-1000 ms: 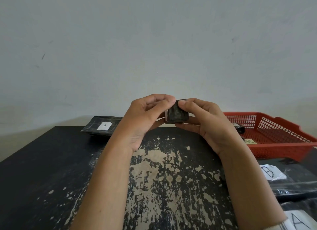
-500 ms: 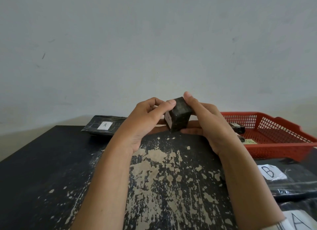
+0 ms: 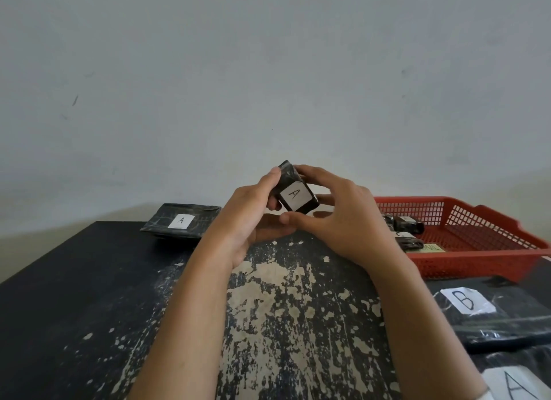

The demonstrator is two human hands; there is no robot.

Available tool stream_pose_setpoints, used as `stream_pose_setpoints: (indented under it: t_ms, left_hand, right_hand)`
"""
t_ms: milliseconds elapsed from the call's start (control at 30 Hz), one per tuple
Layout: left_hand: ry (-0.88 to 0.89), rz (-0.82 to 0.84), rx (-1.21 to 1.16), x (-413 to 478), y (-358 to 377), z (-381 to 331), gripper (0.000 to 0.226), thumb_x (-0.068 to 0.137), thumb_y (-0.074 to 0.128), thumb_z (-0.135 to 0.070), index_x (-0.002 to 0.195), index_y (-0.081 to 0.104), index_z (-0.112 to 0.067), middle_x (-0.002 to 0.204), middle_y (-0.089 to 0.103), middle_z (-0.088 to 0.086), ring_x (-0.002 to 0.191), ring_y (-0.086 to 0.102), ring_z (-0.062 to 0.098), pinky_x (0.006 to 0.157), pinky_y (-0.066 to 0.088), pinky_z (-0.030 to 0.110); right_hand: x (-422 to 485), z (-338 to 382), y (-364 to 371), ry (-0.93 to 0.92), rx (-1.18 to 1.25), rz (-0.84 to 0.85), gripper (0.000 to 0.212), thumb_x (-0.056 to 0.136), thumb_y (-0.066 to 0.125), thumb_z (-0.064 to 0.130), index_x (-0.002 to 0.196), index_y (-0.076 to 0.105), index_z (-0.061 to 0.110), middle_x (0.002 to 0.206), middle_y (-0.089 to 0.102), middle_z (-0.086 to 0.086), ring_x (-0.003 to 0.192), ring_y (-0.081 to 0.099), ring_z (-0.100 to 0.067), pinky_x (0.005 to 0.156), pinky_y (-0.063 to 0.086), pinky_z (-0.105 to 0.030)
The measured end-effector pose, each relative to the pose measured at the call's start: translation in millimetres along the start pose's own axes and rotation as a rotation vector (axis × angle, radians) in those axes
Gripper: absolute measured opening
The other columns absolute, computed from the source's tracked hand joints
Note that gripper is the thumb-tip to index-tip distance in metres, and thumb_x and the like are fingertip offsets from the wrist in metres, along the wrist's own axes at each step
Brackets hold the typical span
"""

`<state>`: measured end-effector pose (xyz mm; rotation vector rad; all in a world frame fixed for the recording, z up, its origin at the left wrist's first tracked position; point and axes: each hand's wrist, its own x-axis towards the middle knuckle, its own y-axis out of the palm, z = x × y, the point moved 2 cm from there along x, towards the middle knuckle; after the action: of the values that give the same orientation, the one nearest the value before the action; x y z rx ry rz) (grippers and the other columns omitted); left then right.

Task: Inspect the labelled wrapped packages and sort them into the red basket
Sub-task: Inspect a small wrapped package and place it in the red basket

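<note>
Both hands are up over the far middle of the worktop (image 3: 74,310), a black board with paint worn off in pale patches.

The left hand (image 3: 250,217) and right hand (image 3: 343,220) share one small black film-wrapped block package (image 3: 293,192). It is held clear of the worktop and tilted, its white label with a handwritten "A" facing the camera.
- Left grip: thumb curled on the package's upper left edge, fingers behind it and mostly hidden.
- Right grip: fingers curled over the top and far side, thumb just under the lower edge.
- Both grips are closed on that package, nothing else in either.

The red plastic mesh basket (image 3: 447,262) sits on the right of the worktop, just beyond the right hand. At its left end lie a few small dark wrapped packages (image 3: 405,225). One label reads "C"; the rest are unreadable.

The flat black wrapped package labelled "A" (image 3: 182,220) lies at the far edge, left of the hands and apart from them.

The flat black wrapped package labelled "B" (image 3: 492,316) lies near right, just in front of the basket. A nearer wrapped package with a large "A" label (image 3: 515,381) is cut off by the frame corner.
</note>
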<state>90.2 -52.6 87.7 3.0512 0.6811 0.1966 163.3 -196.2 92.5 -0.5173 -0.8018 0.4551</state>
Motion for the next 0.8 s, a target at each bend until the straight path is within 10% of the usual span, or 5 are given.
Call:
stream_pose_setpoints:
  t_ms: [133, 267, 400, 800]
  left_hand:
    - [0.036, -0.026, 0.154, 3, 3, 3, 0.062, 0.098, 0.052, -0.063, 0.049, 0.055, -0.024, 0.115, 0.074, 0.013, 0.096, 0.077, 0.018, 0.091, 0.062, 0.047]
    - [0.045, -0.048, 0.33, 0, 21, 9, 0.079, 0.097, 0.033, -0.073, 0.089, 0.077, -0.008, 0.101, 0.079, 0.005, 0.101, 0.073, 0.013, 0.103, 0.054, 0.045]
    - [-0.003, -0.043, 0.359, -3, 53, 34, 0.08, 0.102, 0.018, -0.069, 0.07, 0.065, -0.011, 0.093, 0.078, 0.005, 0.096, 0.07, 0.017, 0.108, 0.046, 0.048]
    - [0.01, -0.059, 0.602, -12, 171, 145, 0.035, 0.111, 0.037, -0.031, 0.103, 0.063, -0.01, 0.084, 0.059, 0.001, 0.077, 0.057, 0.018, 0.068, 0.042, 0.034]
  right_hand:
    - [-1, -3, 2, -0.024, -0.126, -0.12, 0.066, 0.084, 0.085, 0.027, 0.144, 0.057, 0.032, 0.129, 0.071, 0.01, 0.102, 0.061, -0.005, 0.078, 0.044, -0.006]
    - [-4, -10, -10, 0.02, -0.258, -0.092, 0.056, 0.089, 0.074, 0.023, 0.142, 0.058, 0.032, 0.123, 0.073, 0.003, 0.106, 0.069, -0.018, 0.079, 0.054, -0.021]
    - [-19, -30, -36, 0.119, -0.441, 0.031, 0.055, 0.091, 0.07, 0.023, 0.144, 0.055, 0.031, 0.129, 0.064, 0.001, 0.114, 0.063, -0.024, 0.083, 0.053, -0.035]
    - [-104, -106, -137, 0.331, -0.513, 0.133, 0.057, 0.085, 0.072, 0.006, 0.129, 0.063, 0.041, 0.127, 0.068, 0.006, 0.108, 0.063, -0.021, 0.08, 0.053, -0.037]
